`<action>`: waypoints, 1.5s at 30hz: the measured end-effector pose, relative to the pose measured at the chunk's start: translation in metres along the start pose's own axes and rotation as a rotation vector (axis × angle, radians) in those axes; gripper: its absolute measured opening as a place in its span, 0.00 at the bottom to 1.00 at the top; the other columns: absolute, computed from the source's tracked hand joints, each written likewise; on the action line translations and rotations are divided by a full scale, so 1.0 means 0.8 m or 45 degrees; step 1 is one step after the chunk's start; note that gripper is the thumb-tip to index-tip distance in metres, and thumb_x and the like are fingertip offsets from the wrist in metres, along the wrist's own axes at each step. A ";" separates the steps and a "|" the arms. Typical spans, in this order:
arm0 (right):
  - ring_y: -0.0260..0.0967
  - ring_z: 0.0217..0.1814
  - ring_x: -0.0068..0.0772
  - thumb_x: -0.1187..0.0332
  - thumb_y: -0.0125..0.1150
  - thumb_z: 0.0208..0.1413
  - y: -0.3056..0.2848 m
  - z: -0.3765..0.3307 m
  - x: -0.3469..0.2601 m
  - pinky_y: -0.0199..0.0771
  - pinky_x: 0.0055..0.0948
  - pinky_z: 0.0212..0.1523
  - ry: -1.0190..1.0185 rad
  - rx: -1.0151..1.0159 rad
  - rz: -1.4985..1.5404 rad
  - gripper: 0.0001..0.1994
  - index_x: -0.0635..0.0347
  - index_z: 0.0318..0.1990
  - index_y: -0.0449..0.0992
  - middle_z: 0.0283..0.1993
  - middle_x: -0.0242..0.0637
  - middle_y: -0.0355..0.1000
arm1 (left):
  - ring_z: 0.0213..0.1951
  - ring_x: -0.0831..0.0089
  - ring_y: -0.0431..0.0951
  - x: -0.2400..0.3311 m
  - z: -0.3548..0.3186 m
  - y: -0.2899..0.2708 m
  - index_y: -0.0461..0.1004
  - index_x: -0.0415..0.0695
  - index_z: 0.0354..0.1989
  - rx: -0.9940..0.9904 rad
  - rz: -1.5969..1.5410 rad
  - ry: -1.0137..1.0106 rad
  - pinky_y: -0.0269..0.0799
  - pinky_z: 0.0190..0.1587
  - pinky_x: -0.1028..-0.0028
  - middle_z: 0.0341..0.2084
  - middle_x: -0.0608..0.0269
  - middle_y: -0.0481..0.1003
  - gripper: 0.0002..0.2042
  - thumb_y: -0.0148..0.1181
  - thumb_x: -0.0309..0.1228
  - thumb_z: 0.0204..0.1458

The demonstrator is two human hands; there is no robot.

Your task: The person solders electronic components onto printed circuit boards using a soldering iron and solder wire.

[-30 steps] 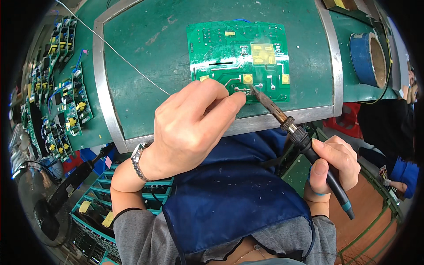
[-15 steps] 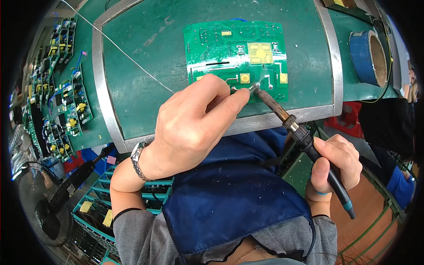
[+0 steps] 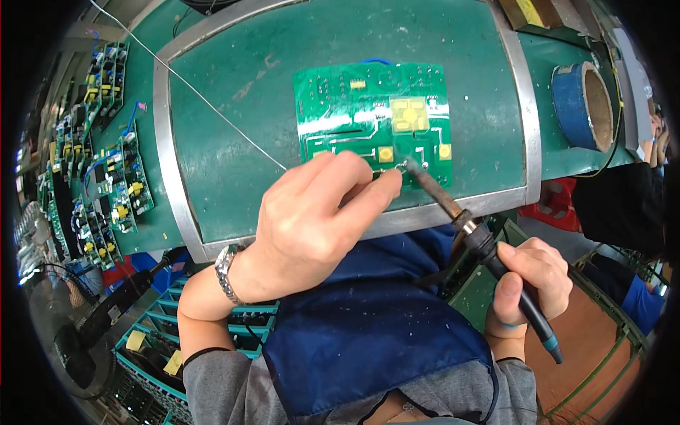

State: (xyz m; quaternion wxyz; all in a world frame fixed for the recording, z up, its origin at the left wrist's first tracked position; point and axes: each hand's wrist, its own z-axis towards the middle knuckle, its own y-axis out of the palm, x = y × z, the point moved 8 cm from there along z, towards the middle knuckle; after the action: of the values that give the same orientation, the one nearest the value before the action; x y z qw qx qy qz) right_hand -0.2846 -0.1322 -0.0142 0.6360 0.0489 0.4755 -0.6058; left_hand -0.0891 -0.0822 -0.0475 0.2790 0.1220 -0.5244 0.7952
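Note:
A green printed circuit board (image 3: 340, 113) with yellow patches lies on the green work mat. My right hand (image 3: 533, 278) is closed around the black handle of a soldering iron (image 3: 489, 248). The iron's darkened tip meets the board near its front edge, right of the middle, with a faint wisp of smoke there. My left hand (image 3: 319, 212) is pinched over the board's front edge, fingertips just left of the tip. A thin silvery solder wire (image 3: 212, 100) runs from the upper left into this hand, and its end shows by the iron tip.
A metal frame (image 3: 170, 156) borders the mat. Several assembled circuit boards (image 3: 127, 184) stand at the left. A blue tape roll (image 3: 582, 106) is on the right, near a metal box (image 3: 545, 18). Below left are a black fan (image 3: 92, 333) and a teal rack (image 3: 163, 375).
The board and bench sit lower in the picture, as the view has shifted. Both hands, wire and iron keep nearly the same place relative to the board.

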 end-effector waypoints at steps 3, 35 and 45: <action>0.66 0.12 0.25 0.69 0.63 0.50 0.002 -0.004 -0.001 0.64 0.20 0.13 -0.007 0.000 -0.023 0.09 0.69 0.33 0.78 0.15 0.34 0.70 | 0.23 0.71 0.72 0.002 0.000 0.003 0.80 0.39 0.37 -0.011 0.018 -0.006 0.67 0.22 0.74 0.23 0.63 0.69 0.15 0.71 0.19 0.36; 0.66 0.14 0.27 0.67 0.63 0.51 -0.013 -0.008 0.024 0.64 0.23 0.16 0.120 0.052 0.001 0.10 0.67 0.34 0.78 0.17 0.35 0.71 | 0.25 0.68 0.73 -0.002 0.021 0.012 0.80 0.38 0.38 -0.023 -0.038 0.054 0.69 0.25 0.72 0.26 0.60 0.70 0.15 0.67 0.17 0.38; 0.66 0.14 0.27 0.64 0.64 0.52 -0.023 -0.010 0.029 0.63 0.23 0.16 0.146 0.052 0.056 0.12 0.66 0.33 0.79 0.16 0.32 0.69 | 0.27 0.66 0.73 0.011 0.021 0.013 0.81 0.40 0.36 -0.030 0.042 0.121 0.70 0.28 0.71 0.26 0.60 0.70 0.16 0.66 0.19 0.33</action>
State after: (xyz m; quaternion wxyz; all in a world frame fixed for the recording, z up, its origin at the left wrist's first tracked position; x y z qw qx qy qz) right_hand -0.3080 -0.1484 -0.0247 0.6198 0.1070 0.4975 -0.5973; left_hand -0.1033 -0.0975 -0.0441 0.2920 0.0721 -0.5216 0.7984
